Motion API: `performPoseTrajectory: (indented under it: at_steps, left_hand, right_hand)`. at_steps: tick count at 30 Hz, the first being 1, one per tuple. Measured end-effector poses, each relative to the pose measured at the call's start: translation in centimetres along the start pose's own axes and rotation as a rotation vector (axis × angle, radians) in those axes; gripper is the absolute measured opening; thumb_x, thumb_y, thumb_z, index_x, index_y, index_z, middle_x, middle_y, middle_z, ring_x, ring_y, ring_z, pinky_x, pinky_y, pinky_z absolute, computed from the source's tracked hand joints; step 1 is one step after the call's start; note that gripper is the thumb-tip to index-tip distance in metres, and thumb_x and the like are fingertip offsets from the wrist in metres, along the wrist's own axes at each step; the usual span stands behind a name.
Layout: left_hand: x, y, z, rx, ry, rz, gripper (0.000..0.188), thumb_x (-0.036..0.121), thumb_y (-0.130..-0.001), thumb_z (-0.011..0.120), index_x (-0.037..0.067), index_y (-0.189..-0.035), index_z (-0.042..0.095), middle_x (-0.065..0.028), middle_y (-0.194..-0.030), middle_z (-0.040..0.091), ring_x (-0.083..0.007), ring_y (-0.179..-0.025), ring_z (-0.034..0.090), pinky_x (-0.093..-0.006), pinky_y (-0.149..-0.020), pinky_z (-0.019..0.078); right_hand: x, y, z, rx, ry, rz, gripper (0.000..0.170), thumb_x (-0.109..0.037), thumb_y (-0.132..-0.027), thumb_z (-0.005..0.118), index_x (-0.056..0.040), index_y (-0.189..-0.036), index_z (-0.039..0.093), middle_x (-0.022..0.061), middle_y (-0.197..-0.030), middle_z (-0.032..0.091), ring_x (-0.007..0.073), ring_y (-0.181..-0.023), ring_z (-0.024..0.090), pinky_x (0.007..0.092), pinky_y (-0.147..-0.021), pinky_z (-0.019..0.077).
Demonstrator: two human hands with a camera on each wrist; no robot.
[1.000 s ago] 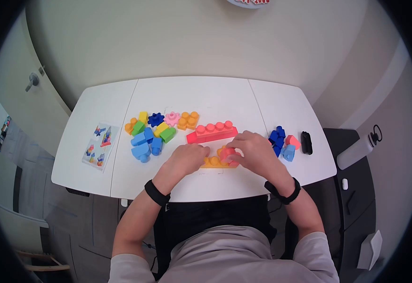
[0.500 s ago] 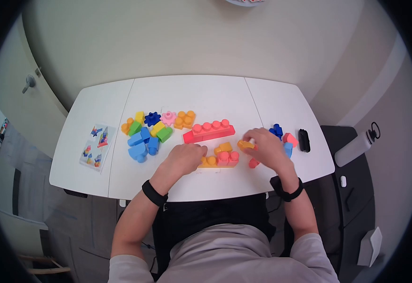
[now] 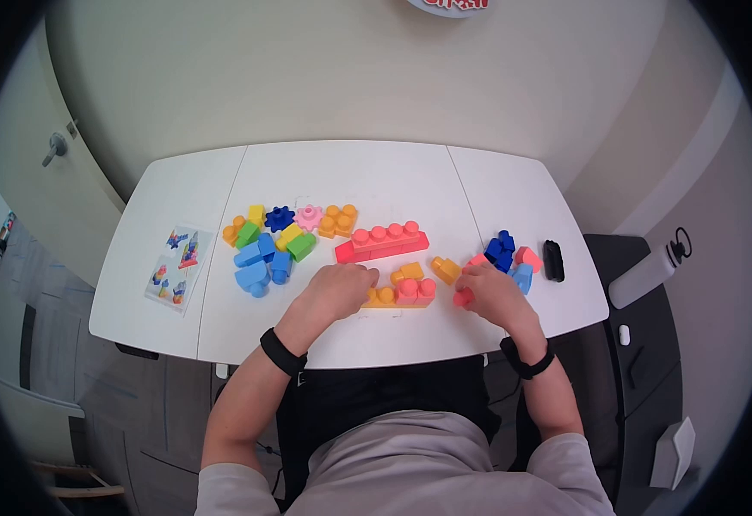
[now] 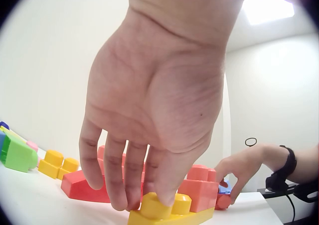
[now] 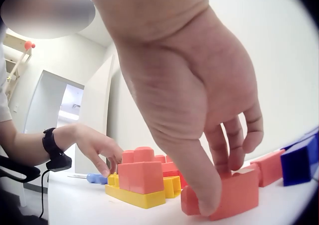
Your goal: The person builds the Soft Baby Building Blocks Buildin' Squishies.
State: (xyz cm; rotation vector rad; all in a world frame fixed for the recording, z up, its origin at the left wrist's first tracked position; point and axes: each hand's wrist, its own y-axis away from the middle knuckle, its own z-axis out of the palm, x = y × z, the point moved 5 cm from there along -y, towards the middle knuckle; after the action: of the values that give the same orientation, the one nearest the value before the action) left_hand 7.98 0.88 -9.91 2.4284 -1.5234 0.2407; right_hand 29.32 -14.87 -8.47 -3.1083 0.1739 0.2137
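My left hand point(image 3: 342, 291) holds the left end of a long yellow-orange brick point(image 4: 199, 217), its thumb at a stud and its fingers behind. Coral-red studded blocks point(image 5: 141, 177) stand on that brick's right end. To the right, my right hand point(image 3: 496, 294) pinches a coral-red block point(image 5: 239, 197) low at the tabletop, thumb on the near side and fingers on the far side. An orange block point(image 3: 445, 270) lies just left of this hand. Another orange block point(image 3: 408, 272) sits right behind the long brick.
A long red brick with studs point(image 3: 382, 248) lies farther back. Assorted blocks point(image 3: 264, 249) and a picture sheet point(image 3: 180, 268) are at the left. Dark blue blocks point(image 3: 500, 249), a light blue block point(image 3: 521, 277) and a black case point(image 3: 553, 261) stand at the right.
My right hand moved right from the long brick, carrying an orange block, which it set down on the table. It then took hold of a coral-red block. My left hand stayed put.
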Motion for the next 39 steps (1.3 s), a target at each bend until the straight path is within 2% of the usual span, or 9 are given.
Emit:
performPoseTrajectory:
  at_steps: [2,7,10,13,23,29,35,37,39]
  left_hand:
    - [-0.1,-0.1,0.2,0.013,0.001,0.006,0.024,0.014,-0.089,0.076,0.006,-0.111,0.067,-0.0108,-0.106,0.074,-0.0327,-0.102,0.071,-0.0458,-0.084,0.0552]
    - [0.1,-0.2,0.3,0.019,0.005,0.026,0.024,0.014,-0.089,0.076,0.007,-0.111,0.067,-0.0106,-0.105,0.074,-0.0325,-0.101,0.071,-0.0457,-0.084,0.0552]
    - [0.3,-0.1,0.2,0.038,0.025,0.038,0.024,0.015,-0.089,0.076,0.008,-0.111,0.068,-0.0102,-0.105,0.074,-0.0324,-0.102,0.071,-0.0457,-0.084,0.0552]
    - [0.4,0.0,0.0,0.031,0.029,0.031,0.024,0.015,-0.089,0.076,0.009,-0.111,0.068,-0.0098,-0.106,0.075,-0.0317,-0.102,0.071,-0.0455,-0.084,0.0552]
    - [0.2,-0.2,0.2,0.040,0.016,0.016,0.022,0.016,-0.089,0.075,0.011,-0.109,0.068,-0.0083,-0.102,0.074,-0.0318,-0.098,0.072,-0.0459,-0.082,0.0559]
    - [0.4,-0.1,0.0,0.005,0.024,-0.007,0.024,0.017,-0.090,0.075,0.012,-0.113,0.069,-0.0072,-0.105,0.075,-0.0300,-0.102,0.071,-0.0447,-0.084,0.0560]
    - [0.7,0.1,-0.3,0.013,-0.015,0.010,0.026,0.016,-0.090,0.074,0.012,-0.116,0.070,-0.0075,-0.107,0.075,-0.0297,-0.105,0.070,-0.0439,-0.085,0.0561]
    - [0.8,0.1,-0.3,0.019,-0.030,0.031,0.026,0.016,-0.090,0.074,0.011,-0.116,0.070,-0.0076,-0.108,0.075,-0.0299,-0.106,0.070,-0.0438,-0.086,0.0562]
    - [0.8,0.2,-0.4,0.031,-0.045,0.040,0.026,0.016,-0.091,0.074,0.011,-0.116,0.070,-0.0077,-0.110,0.074,-0.0304,-0.107,0.070,-0.0436,-0.087,0.0561]
  right_hand:
    - [-1.3,0.4,-2.5,0.042,-0.054,-0.004,0.024,-0.006,-0.082,0.080,-0.0085,-0.105,0.074,0.0091,-0.106,0.071,0.0290,-0.103,0.067,0.0407,-0.088,0.0565]
    - [-6.1,-0.3,-6.1,0.230,-0.511,-0.162,0.032,-0.018,-0.086,0.084,-0.0035,-0.111,0.070,0.0103,-0.102,0.072,0.0305,-0.098,0.069,0.0378,-0.088,0.0552]
    - [-8.5,-1.3,-5.7,0.329,-0.428,-0.242,0.032,-0.020,-0.084,0.085,-0.0041,-0.107,0.070,0.0102,-0.100,0.071,0.0299,-0.097,0.067,0.0387,-0.086,0.0551]
    - [-9.2,-3.1,-3.3,0.328,-0.279,-0.294,0.033,-0.022,-0.082,0.087,-0.0054,-0.104,0.070,0.0094,-0.100,0.071,0.0291,-0.097,0.066,0.0400,-0.085,0.0548]
    - [-9.7,-4.2,-0.1,0.315,-0.169,-0.328,0.030,-0.018,-0.075,0.088,-0.0066,-0.099,0.073,0.0045,-0.102,0.070,0.0269,-0.105,0.063,0.0391,-0.090,0.0515]
    - [-8.4,-4.5,1.7,0.292,-0.215,-0.189,0.029,-0.018,-0.075,0.087,-0.0077,-0.098,0.074,0.0052,-0.103,0.071,0.0269,-0.105,0.063,0.0394,-0.091,0.0513]
    - [-8.4,-3.6,0.1,0.333,-0.193,-0.259,0.033,-0.018,-0.078,0.086,-0.0067,-0.106,0.073,0.0077,-0.105,0.071,0.0285,-0.105,0.064,0.0395,-0.092,0.0527]
    - [-6.1,-3.1,-1.4,0.366,-0.288,-0.147,0.036,-0.015,-0.079,0.085,-0.0072,-0.112,0.073,0.0083,-0.110,0.071,0.0297,-0.106,0.064,0.0395,-0.094,0.0540]
    - [-2.9,-3.0,-2.8,0.315,-0.227,-0.052,0.036,-0.013,-0.080,0.083,-0.0083,-0.114,0.074,0.0082,-0.112,0.072,0.0293,-0.108,0.064,0.0407,-0.093,0.0553]
